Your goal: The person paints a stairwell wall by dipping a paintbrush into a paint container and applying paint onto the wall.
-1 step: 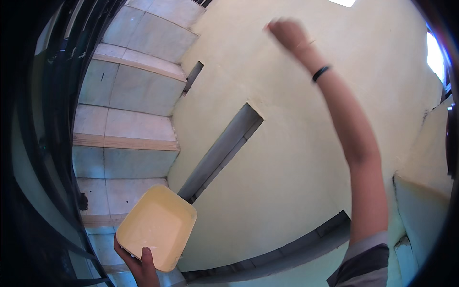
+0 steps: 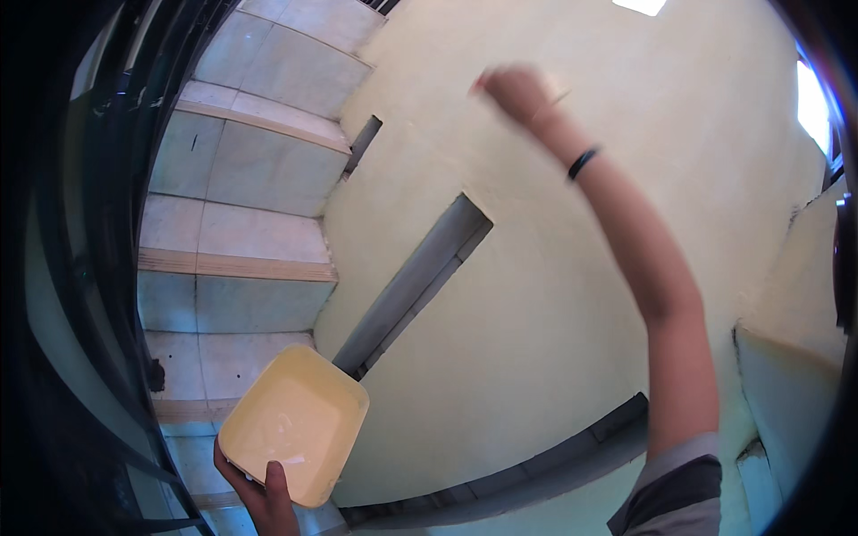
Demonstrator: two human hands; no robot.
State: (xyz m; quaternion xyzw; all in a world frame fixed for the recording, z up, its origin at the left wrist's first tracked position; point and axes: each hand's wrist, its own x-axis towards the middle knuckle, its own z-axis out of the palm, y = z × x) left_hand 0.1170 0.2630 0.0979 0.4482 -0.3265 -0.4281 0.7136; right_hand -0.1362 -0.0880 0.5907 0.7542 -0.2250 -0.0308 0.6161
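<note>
My left hand (image 2: 255,500) grips the near-left rim of a pale yellow square plastic tub (image 2: 344,415), its thumb over the inside edge. Pale, shiny wet-looking streaks show on the tub's bottom; I cannot tell whether they are liquid or glare. Raised high on my right, my right hand (image 2: 521,94) is closed and smeared by motion, in front of the cream wall (image 2: 536,295). Whatever its fingers hold, if anything, is hidden. Whether the hand touches the wall is unclear. A black band (image 2: 583,163) circles the right wrist.
Tiled stairs (image 2: 259,237) climb along the left, beside a dark railing (image 2: 80,313). Grey recessed slots (image 2: 416,281) cut into the wall, with a curved grey ledge (image 2: 500,491) lower down. A bright window (image 2: 811,107) lies at the far right.
My right hand has moved down and slightly left along the wall. The tub and my left hand have hardly moved; brighter streaks show inside the tub.
</note>
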